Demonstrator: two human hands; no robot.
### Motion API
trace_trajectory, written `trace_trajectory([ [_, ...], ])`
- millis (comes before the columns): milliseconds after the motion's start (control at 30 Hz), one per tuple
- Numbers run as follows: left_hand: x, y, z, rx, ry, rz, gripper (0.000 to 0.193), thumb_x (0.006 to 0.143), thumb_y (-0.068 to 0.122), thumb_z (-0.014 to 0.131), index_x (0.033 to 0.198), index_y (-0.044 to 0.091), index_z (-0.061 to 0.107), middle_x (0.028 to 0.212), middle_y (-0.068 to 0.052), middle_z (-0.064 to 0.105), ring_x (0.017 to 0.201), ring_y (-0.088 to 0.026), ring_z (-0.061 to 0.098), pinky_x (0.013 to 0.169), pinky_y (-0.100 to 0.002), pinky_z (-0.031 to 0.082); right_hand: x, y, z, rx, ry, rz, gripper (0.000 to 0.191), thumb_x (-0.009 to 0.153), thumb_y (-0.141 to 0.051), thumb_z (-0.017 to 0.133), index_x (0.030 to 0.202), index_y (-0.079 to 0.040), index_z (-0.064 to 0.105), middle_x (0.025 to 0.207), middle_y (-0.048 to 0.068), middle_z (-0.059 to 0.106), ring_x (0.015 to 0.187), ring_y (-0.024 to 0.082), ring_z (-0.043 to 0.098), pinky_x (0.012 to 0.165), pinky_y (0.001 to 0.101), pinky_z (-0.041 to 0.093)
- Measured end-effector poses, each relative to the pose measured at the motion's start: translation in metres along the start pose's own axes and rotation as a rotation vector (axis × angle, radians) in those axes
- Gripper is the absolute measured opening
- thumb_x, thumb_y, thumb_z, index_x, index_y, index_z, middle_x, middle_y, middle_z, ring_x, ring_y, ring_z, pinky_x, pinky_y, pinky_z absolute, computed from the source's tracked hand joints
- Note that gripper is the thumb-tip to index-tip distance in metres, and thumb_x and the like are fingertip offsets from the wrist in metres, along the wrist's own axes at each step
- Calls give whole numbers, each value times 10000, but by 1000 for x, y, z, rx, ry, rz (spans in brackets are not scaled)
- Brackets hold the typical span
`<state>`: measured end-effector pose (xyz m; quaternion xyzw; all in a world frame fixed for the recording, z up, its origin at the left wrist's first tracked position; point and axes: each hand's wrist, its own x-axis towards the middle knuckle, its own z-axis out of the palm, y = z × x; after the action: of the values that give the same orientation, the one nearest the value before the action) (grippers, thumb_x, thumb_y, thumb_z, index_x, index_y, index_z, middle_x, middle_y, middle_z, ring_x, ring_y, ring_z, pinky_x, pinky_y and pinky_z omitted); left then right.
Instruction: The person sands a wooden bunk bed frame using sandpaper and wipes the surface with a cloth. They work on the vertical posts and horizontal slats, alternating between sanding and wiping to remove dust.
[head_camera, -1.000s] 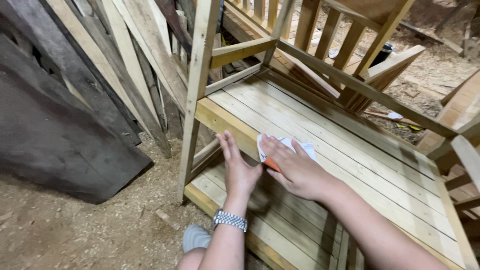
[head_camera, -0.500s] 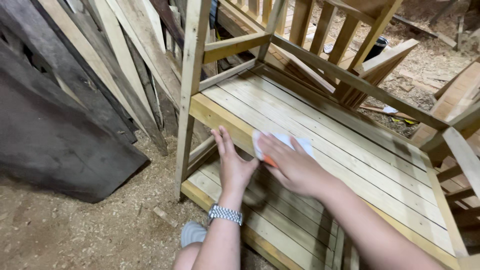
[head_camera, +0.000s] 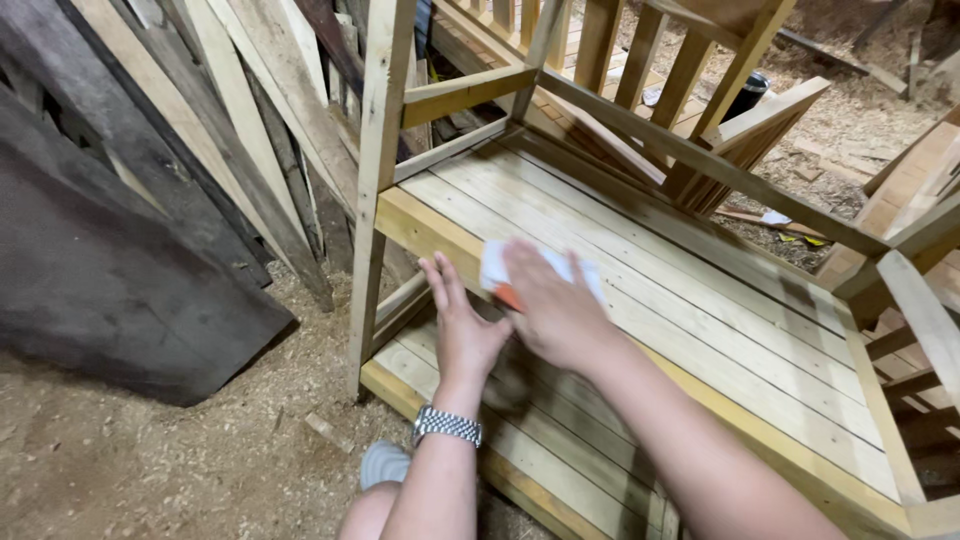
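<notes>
Pressure from the right hand (head_camera: 560, 310) pins a white pad with an orange edge (head_camera: 497, 272) flat on the upper slatted shelf (head_camera: 700, 300) of a bare wooden frame; the grip is a flat palm with fingers spread over the pad, not curled around it, so the pad is held only by downward push. The left hand (head_camera: 462, 320) rests open just beside it, fingers together and laid over the front edge rail (head_camera: 420, 230), holding nothing; a metal watch (head_camera: 447, 425) sits on that wrist.

Risks, as I judge them: the pad could slide out from under the flat palm if the push is uneven, and it lies near the front edge, so a slip there could send it to the lower shelf (head_camera: 540, 450) or the sawdust floor (head_camera: 180, 450). Bare skin on raw slats could catch a splinter, most likely at the gaps between boards. The left fingers lie close to the pad's path and could be rubbed.

Against the frame half a second ago, the right hand and pad sit a little farther left along the shelf, nearer the upright post (head_camera: 380, 180), and the right hand looks blurred. The left hand has hardly shifted.
</notes>
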<state>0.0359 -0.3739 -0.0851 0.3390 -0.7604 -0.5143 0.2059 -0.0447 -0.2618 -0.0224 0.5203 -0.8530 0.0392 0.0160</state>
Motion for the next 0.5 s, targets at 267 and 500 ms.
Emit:
trace_trajectory([
  [267, 2, -8, 7, 28, 81, 164, 1279, 715, 264, 873, 1613, 83, -19, 1696, -205, -116, 1450, -367, 391, 1006, -386, 532, 32, -16, 5, -27, 40, 89, 761, 998, -506, 442, 1572, -53, 234, 1653, 167, 219, 1546, 277, 173, 1172, 674, 108],
  [500, 4, -20, 16, 52, 148, 266, 1294, 714, 345, 927, 1591, 33, 27, 1664, -257, -58, 1515, -411, 247, 1095, -404, 445, 40, -23, 3, 8, 65, 33, 699, 1002, -420, 416, 1606, -127, 220, 1661, 140, 226, 1534, 279, 192, 1189, 642, 108],
])
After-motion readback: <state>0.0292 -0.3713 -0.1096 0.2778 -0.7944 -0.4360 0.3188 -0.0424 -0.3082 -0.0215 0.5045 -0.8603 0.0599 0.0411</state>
